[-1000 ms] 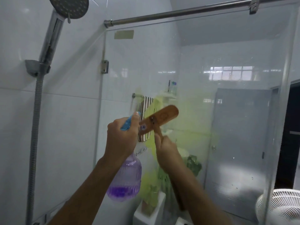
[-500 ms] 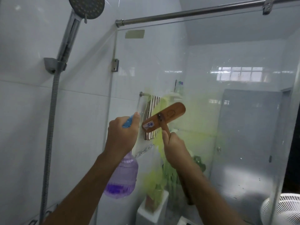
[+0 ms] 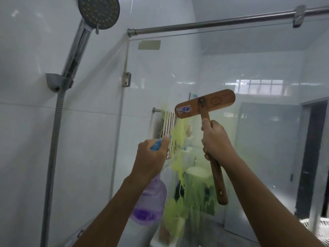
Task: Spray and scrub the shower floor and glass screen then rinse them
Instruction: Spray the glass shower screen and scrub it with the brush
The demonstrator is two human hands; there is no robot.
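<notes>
Inside a white-tiled shower, a person works on the glass screen (image 3: 267, 139) with both arms raised. The right hand (image 3: 217, 139) is wrapped tight round the upper handle of a wooden scrubbing brush (image 3: 204, 106). The long brush head lies crosswise at the top, its bare wooden back toward the camera, so the bristles, hidden here, appear to face the pane.

The left hand (image 3: 151, 155) grips the blue trigger head of a spray bottle (image 3: 149, 202) just left of the brush. A little purple liquid sits low in the bottle, and the nozzle points at the glass, ready to wet the patch beside the brush. A yellow-green smear of cleaner (image 3: 179, 138) runs down the screen between the two hands and below them, a sign that scrubbing of this pane is under way – the upper and far right glass looks untouched.

The shower floor is out of view. The shower head (image 3: 98, 12) sits in its wall bracket at upper left, with rinsing, by the look of it, not yet begun. A metal rail (image 3: 213, 24) braces the screen's top edge.
</notes>
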